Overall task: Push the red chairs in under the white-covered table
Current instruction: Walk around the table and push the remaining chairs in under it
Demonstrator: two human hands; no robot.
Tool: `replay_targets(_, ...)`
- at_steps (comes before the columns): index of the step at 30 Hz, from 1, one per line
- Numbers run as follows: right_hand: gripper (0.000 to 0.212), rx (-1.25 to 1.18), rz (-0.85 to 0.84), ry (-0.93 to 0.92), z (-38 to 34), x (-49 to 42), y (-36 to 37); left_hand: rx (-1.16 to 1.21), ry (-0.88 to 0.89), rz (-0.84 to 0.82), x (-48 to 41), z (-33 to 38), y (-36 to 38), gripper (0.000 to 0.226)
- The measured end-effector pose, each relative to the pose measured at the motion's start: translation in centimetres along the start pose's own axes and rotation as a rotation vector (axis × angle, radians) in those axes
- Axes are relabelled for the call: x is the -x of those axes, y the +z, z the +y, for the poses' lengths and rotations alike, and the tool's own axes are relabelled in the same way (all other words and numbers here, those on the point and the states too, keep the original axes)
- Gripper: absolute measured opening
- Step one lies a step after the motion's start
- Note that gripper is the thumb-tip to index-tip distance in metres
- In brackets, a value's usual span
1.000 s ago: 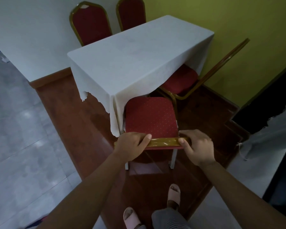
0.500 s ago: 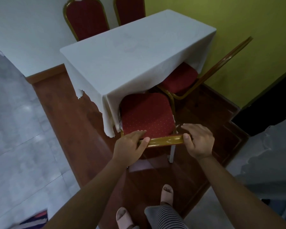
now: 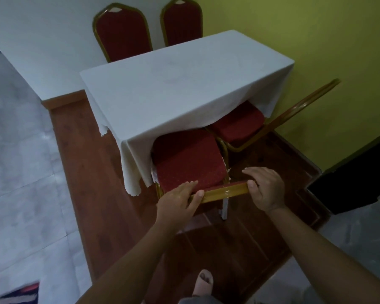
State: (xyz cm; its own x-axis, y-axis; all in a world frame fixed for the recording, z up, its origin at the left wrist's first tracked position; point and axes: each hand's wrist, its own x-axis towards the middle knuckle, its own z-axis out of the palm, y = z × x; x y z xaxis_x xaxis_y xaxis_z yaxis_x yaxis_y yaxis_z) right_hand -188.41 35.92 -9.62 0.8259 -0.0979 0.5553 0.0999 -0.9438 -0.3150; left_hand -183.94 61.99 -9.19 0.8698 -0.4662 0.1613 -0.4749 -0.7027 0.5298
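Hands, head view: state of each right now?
Left hand: closed on the gold top rail of the near red chair.
Right hand: closed on the same rail's other end, fingers draped over it.

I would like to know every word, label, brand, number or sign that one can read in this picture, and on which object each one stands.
None: no readable text appears anywhere in the head view.
The white tablecloth is plain, with only a faint circular mark.
The near red chair, held at its gold top rail by the left hand and right hand, shows only small dots, not letters.
The striped object at the lower left corner is too blurred to tell.
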Motion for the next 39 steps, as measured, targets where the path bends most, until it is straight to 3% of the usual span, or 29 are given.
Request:
replay_targets(5,0.072,-0.028,-0.074,-0.051,3.5,-2.2,-0.4,0.0,-0.052,-0.055,-2.1,2.1,1.2,0.071)
replay_targets(16,0.072,-0.084,-0.125,-0.101,8.2,-6.8,0.4,0.048,-0.117,0.017,-5.8,4.0,3.2,0.064)
replay_targets(26,0.068,-0.122,-0.142,-0.135,11.0,-9.3,1.9,0.045,0.072,0.113,-9.3,3.1,4.5,0.06)
replay_targets(39,0.072,-0.142,-0.18,-0.144,14.8,-14.9,3.7,0.058,0.091,0.069,-14.8,3.5,5.5,0.06)
